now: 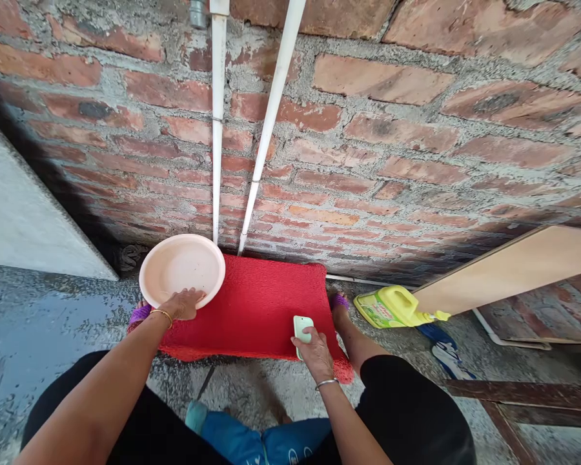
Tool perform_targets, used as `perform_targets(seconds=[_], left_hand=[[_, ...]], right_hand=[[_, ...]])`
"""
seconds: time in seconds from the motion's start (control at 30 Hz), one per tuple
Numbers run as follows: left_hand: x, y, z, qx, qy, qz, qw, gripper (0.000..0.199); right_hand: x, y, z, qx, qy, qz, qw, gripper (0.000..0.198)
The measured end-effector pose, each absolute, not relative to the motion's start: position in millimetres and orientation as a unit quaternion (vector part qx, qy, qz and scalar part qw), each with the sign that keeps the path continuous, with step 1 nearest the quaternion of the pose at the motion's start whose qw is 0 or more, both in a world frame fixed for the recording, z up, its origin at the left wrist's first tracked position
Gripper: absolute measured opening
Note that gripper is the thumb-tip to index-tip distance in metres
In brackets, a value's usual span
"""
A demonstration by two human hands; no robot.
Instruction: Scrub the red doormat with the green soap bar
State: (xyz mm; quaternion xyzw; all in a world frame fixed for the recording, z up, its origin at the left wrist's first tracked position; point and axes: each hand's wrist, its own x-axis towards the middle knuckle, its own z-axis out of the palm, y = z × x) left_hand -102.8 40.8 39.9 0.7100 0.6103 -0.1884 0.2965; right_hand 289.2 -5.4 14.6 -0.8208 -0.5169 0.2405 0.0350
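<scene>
A red textured mat (271, 303) is spread in front of me, its near edge hanging in folds. At its left end is a pale pink plastic basin (181, 258). My left hand (183, 305) grips the basin's near rim, with the fingertips just inside. Low on the right part of the mat, my right hand (315, 352) is closed around a pale green scrubbing brush (303, 325). The brush's underside is hidden against the mat.
A yellow detergent jug (390, 307) lies to the right beside a leaning wooden board (508, 268). Blue-and-white slippers (450, 360) are below it. White pipes (217, 129) run down the brick wall (377, 168). Wet concrete floor (43, 336) stretches left, near a grey slab (29, 206).
</scene>
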Motion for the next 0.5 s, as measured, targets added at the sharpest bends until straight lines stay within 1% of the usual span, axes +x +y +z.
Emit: perform_targets(seconds=[0.17,0.3,0.4,0.5], left_hand=[[-102,42,39,0.698,0.616,-0.215,0.296,0.081],[-102,43,38,0.7,0.613,-0.219,0.294,0.083],[-101,43,40,0.705,0.608,-0.212,0.297,0.083],[-100,43,42,0.709,0.608,-0.201,0.295,0.081]], right_hand=[[265,-5,18,-0.789,-0.565,0.24,-0.008,0.03],[274,-4,17,-0.799,-0.553,0.236,-0.012,0.029],[298,-5,14,-0.832,-0.505,0.226,0.022,0.028],[321,-6,13,-0.843,-0.483,0.221,0.091,0.028]])
